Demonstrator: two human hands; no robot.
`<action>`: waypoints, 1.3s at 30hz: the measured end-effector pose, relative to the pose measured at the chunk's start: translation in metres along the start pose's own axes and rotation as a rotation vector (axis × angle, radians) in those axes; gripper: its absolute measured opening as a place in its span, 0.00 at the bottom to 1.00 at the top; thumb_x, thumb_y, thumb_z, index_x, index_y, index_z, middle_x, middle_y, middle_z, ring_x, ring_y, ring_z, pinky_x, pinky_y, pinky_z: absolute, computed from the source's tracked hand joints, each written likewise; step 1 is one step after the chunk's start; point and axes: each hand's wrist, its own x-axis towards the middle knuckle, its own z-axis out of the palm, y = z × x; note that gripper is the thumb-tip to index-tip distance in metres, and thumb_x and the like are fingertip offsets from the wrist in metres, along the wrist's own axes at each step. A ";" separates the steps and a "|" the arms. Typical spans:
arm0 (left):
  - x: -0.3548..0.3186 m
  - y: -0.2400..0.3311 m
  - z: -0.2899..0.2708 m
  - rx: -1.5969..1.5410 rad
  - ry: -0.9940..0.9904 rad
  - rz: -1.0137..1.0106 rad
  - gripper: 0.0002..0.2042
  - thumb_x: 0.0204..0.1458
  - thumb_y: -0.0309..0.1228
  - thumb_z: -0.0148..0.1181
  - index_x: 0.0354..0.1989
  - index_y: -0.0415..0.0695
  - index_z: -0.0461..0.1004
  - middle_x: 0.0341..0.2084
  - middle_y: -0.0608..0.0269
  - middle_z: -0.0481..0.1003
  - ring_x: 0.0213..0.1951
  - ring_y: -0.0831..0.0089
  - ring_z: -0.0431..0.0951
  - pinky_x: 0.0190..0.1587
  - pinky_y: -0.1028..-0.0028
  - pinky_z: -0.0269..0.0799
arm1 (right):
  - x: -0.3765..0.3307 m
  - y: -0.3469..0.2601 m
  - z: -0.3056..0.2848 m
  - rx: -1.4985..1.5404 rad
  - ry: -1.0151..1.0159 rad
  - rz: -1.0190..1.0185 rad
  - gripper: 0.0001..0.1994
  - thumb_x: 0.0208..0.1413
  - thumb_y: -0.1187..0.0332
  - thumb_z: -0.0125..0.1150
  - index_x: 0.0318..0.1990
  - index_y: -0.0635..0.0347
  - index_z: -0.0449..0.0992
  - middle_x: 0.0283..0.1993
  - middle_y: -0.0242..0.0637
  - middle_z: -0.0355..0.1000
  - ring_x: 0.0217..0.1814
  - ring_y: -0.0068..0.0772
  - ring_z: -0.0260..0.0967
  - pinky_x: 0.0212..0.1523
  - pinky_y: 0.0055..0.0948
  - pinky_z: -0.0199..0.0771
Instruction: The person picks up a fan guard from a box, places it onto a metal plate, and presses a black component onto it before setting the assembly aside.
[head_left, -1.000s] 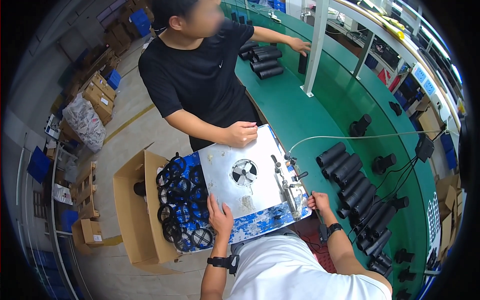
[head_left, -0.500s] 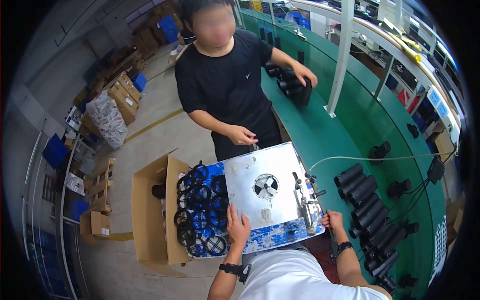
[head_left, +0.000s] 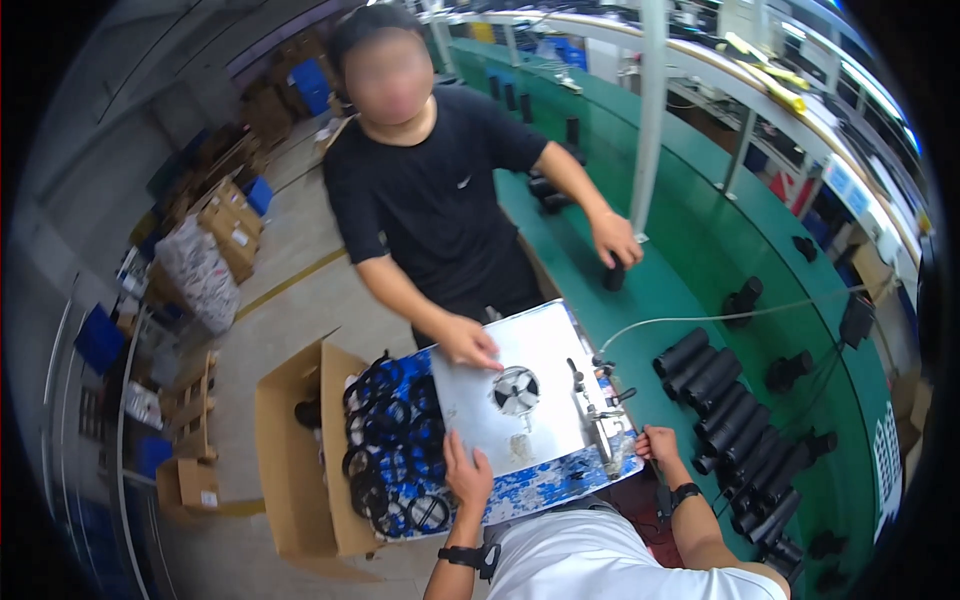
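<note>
The left hand is laid flat on the near edge of a silvery metal plate, its fingers spread and resting on the surface; nothing is gripped in it. A black watch is worn on that wrist. The right hand is curled at the plate's right near corner, beside a metal clamp fixture mounted along the plate's right edge; the fingers appear bent around something small there, but what is pinched cannot be told. A dark band is worn on the right wrist.

The plate is seen lying on a blue-and-white patterned surface at the end of the long green desk, directly in front of the wearer. A small round fan-like part sits in the middle of the plate. A thin pale hose is run from the fixture across the desk.

Left of the plate, a heap of black rings is spread, and beside it an open cardboard box is placed on the floor. Right of the plate, black cylinders are laid in rows on the desk.

Across the plate, another person in a black shirt is standing; one hand of theirs is pressed on the plate's far edge, the other hand is held over a black cylinder standing on the desk.
</note>
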 end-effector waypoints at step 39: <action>-0.121 -0.168 -0.064 0.080 0.180 -0.851 0.21 0.40 0.24 0.63 0.45 0.39 0.67 0.38 0.46 0.75 0.42 0.50 0.77 0.44 0.61 0.72 | -0.111 -0.025 0.017 -0.665 -0.674 -0.062 0.10 0.59 0.66 0.52 0.43 0.60 0.75 0.33 0.34 0.77 0.29 0.26 0.74 0.28 0.26 0.72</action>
